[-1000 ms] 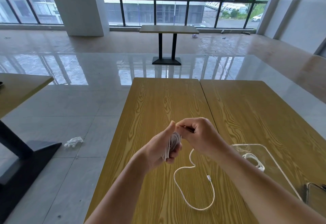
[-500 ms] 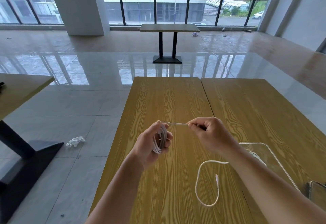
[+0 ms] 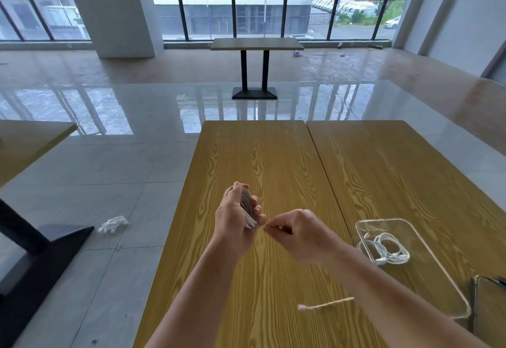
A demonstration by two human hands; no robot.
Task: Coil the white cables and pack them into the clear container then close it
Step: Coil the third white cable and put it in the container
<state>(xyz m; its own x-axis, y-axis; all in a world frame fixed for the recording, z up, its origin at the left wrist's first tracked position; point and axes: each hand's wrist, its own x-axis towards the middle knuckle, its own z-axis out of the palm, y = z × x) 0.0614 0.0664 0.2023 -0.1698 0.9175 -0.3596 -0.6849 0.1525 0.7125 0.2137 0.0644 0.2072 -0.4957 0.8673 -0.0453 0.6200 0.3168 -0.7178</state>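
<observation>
Head view, frame centre: my left hand point(image 3: 235, 219) grips the white cable coil point(image 3: 247, 209); right hand point(image 3: 297, 234) pinches its shrinking tail point(image 3: 325, 304), slack nearly gone since a second ago. At right, clear container point(image 3: 427, 254) holds one coiled cable point(image 3: 388, 247), awaiting this one.

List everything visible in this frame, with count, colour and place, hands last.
white cable being coiled: 1, white, loops in the left hand, free end blurred above the table by the right forearm
coiled cable: 1, white, inside the clear container
clear container: 1, transparent, open, table right
lid: 1, clear, right edge, partly cut off
wooden tables: 2, yellow-brown, pushed together
far table: 1, by the windows
side table: 1, left
white glove: 1, on the floor
left hand: grips the coil
right hand: pinches the cable
</observation>
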